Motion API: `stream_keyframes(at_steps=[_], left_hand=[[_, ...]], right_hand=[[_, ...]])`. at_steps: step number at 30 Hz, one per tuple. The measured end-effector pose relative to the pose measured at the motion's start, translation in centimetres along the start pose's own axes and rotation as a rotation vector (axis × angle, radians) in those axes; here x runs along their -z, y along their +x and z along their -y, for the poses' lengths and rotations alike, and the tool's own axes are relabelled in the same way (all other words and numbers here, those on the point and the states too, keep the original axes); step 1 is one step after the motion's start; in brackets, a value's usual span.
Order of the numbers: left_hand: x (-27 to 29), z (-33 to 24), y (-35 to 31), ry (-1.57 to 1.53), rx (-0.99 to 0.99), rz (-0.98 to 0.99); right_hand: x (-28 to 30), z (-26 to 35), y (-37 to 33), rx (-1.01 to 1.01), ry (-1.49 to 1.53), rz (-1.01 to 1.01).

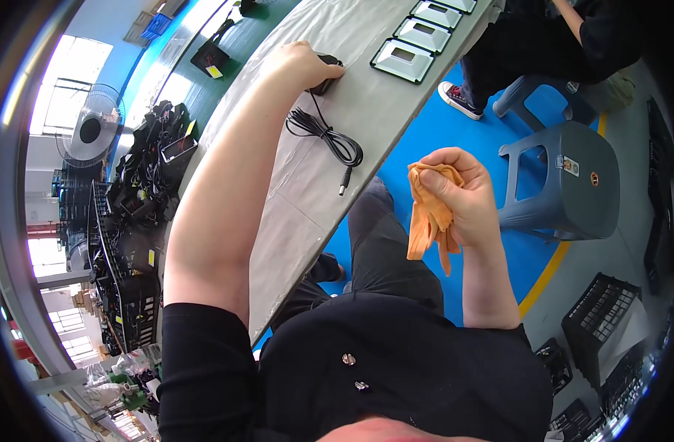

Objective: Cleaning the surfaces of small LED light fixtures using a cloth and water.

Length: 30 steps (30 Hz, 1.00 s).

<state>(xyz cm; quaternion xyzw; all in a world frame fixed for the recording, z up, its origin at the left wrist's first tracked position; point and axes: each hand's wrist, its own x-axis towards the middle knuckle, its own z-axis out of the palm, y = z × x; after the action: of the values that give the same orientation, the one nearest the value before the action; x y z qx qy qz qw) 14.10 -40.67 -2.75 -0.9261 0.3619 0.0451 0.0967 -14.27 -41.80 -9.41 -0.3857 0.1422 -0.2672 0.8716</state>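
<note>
- Head view: the black power adapter (pixel 325 74) sits on the grey-covered bench (pixel 293 191), near the bench's front edge and far out from the person's body, and the left hand (pixel 304 62) lies over it with fingers curled around its block, so most of the block is hidden.
- Its black cable (pixel 326 136) trails from the block toward the person in a loose, untidy coil, and the barrel plug (pixel 343 188) lies free at the bench edge, touching nothing else; judging by this, the cable is not yet gathered or tied.
- The right hand (pixel 462 199) is held up off the bench, above the lap, clenched around a crumpled orange cloth (pixel 429 214) whose ends hang down below the fist.
- The cloth is well apart from the adapter, so any wiping of that piece looks not begun at this moment.
- Farther along the bench lies a row of flat rectangular panels with dark frames (pixel 403 59), set side by side, untouched by either hand.
- Beyond the bench, another person in dark clothes (pixel 558 44) sits on a stool, and an unoccupied grey plastic stool (pixel 573 184) stands on the blue floor.
- At the left, crates of black parts (pixel 138 221) are stacked beside a standing fan (pixel 90 129).
</note>
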Motion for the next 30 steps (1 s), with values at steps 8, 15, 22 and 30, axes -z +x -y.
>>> stream_keyframes(at_steps=[8, 15, 22, 30], left_hand=[[1.2, -0.5, -0.3, -0.030, -0.072, 0.262], [-1.3, 0.6, -0.6, -0.039, -0.169, 0.005], [1.9, 1.6, -2.5, -0.349, -0.181, 0.352], [0.0, 6.5, -5.3, -0.693, -0.193, 0.389]], right_hand=[[0.2, -0.8, 0.4, 0.021, -0.059, 0.019], [-0.3, -0.9, 0.4, -0.006, -0.059, 0.044], [-1.6, -0.7, 1.1, -0.063, -0.199, 0.070], [-4.1, -0.1, 8.9, 0.470, -1.495, 0.113]])
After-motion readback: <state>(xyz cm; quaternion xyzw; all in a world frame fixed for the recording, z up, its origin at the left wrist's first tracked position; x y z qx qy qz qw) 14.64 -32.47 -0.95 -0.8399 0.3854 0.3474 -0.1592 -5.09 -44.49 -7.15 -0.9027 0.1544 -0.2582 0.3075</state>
